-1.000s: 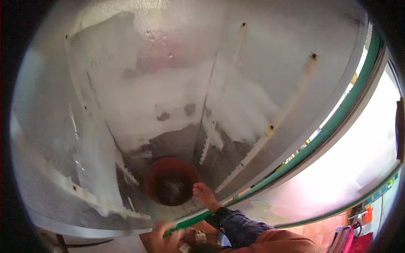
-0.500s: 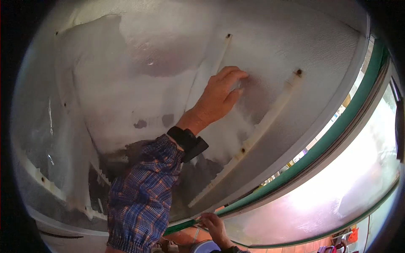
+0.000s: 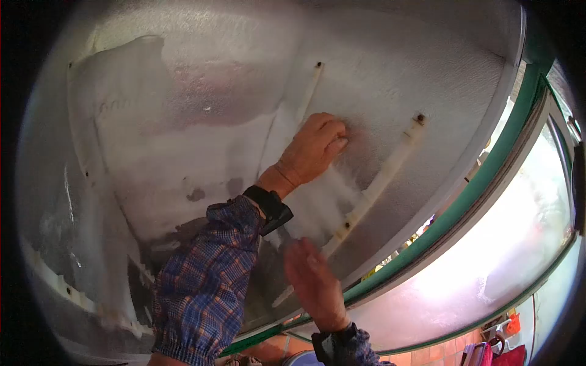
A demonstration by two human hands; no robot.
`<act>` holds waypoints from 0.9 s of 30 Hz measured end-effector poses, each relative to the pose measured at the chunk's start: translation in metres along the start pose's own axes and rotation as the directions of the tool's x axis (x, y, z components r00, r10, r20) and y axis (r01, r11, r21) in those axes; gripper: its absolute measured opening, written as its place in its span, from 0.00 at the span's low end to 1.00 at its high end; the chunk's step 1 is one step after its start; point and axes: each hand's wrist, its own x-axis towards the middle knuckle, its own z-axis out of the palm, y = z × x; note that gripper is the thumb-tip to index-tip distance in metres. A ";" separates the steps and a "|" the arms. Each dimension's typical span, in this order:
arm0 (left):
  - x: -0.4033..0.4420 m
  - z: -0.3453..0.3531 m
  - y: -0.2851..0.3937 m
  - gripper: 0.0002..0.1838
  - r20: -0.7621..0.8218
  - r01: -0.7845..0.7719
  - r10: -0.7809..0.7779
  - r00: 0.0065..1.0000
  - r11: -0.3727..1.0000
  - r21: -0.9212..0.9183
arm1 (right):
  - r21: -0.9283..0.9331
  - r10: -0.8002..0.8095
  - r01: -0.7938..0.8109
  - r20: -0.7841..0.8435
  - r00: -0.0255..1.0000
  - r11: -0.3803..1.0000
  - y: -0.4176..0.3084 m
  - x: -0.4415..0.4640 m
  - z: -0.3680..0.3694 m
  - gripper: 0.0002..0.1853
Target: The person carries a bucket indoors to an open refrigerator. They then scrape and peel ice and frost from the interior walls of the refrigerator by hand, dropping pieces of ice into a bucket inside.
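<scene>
My left hand (image 3: pixel 308 152), below a black wrist strap (image 3: pixel 268 207) and a plaid sleeve (image 3: pixel 210 277), rests at the pale, frosted-looking inner wall (image 3: pixel 189 146) of a large cabinet. Its fingers are curled in, and nothing shows in them. Lower down, my right hand (image 3: pixel 314 287) is raised in front of the same wall, fingers stretched upward and smeared by motion. It appears to hold nothing. Long pale strips (image 3: pixel 390 165) with dark holes run along the wall on either side of my left hand.
A green-edged frame (image 3: pixel 488 189) curves along the right side, beside a bright, cloudy panel (image 3: pixel 476 274). Below are orange floor tiles (image 3: pixel 415 355), the rim of a bluish round container (image 3: pixel 299 358) and red items (image 3: pixel 513 355) at the lower right.
My right hand has let go of the green edge at the bottom and moved up in front of the wall. My left hand's fingers have curled in, and the view has shifted slightly.
</scene>
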 end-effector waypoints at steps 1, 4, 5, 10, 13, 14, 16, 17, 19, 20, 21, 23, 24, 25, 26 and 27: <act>0.000 0.002 -0.003 0.07 -0.005 -0.001 0.001 1.000 1.000 -0.009 | 0.191 0.007 -0.011 0.022 1.000 0.982 -0.003 0.007 0.007 0.22; -0.002 0.006 -0.016 0.06 -0.111 0.068 -0.077 0.991 0.994 -0.083 | 0.489 0.051 -0.077 0.065 0.997 0.869 -0.014 0.029 0.024 0.19; -0.005 0.007 -0.021 0.07 -0.111 0.041 -0.043 0.993 0.999 -0.022 | 0.491 0.050 -0.074 0.062 0.997 0.868 -0.016 0.036 0.023 0.19; 0.001 0.003 -0.026 0.08 -0.084 -0.024 0.028 0.996 0.999 0.047 | 0.535 -0.049 0.033 0.016 0.999 0.844 -0.029 0.070 0.010 0.13; 0.004 0.002 -0.028 0.09 -0.015 0.041 -0.040 0.999 0.998 0.043 | 0.659 -0.027 -0.002 0.034 0.999 0.752 -0.027 0.079 0.005 0.13; 0.006 0.001 -0.028 0.10 -0.010 0.037 -0.037 0.999 0.999 0.035 | 0.659 -0.027 -0.002 0.034 0.999 0.753 -0.026 0.081 0.003 0.13; 0.009 -0.002 -0.029 0.10 -0.006 0.029 -0.029 1.000 0.999 0.032 | 0.646 -0.046 0.034 0.001 0.999 0.763 -0.025 0.084 0.002 0.13; 0.009 -0.003 -0.029 0.11 0.001 0.047 -0.047 0.999 0.999 -0.010 | 0.646 -0.047 0.033 0.004 0.999 0.763 -0.025 0.084 0.003 0.13; 0.012 -0.004 -0.028 0.11 0.007 0.061 -0.061 0.998 0.997 -0.053 | 0.646 -0.047 0.013 0.036 0.998 0.763 -0.027 0.083 0.005 0.13; 0.012 -0.006 -0.027 0.11 0.044 0.100 -0.098 0.994 0.993 -0.060 | 0.646 -0.049 0.013 0.037 0.998 0.763 -0.026 0.081 0.005 0.13; 0.012 -0.007 -0.028 0.12 0.081 0.140 -0.135 0.988 0.988 -0.065 | 0.632 -0.063 0.038 0.016 0.998 0.774 -0.025 0.080 0.006 0.13; 0.008 -0.008 -0.028 0.11 0.126 0.095 -0.094 0.988 0.995 -0.002 | 0.619 -0.077 0.064 -0.006 0.997 0.783 -0.025 0.077 0.009 0.13; 0.005 -0.008 -0.027 0.11 0.173 0.050 -0.060 0.983 0.997 0.058 | 0.644 -0.057 0.038 0.008 0.998 0.764 -0.026 0.074 0.012 0.14; 0.004 -0.010 -0.027 0.11 0.177 0.051 -0.061 0.982 0.997 0.059 | 0.670 -0.038 0.012 0.024 0.999 0.742 -0.026 0.072 0.014 0.14; 0.005 -0.010 -0.028 0.10 0.136 0.096 -0.095 0.986 0.995 0.002 | 0.671 -0.043 0.013 0.027 0.999 0.742 -0.025 0.074 0.012 0.14; 0.006 -0.009 -0.029 0.09 0.094 0.137 -0.131 0.987 0.989 -0.060 | 0.621 -0.086 0.046 0.035 0.996 0.783 -0.024 0.078 0.006 0.14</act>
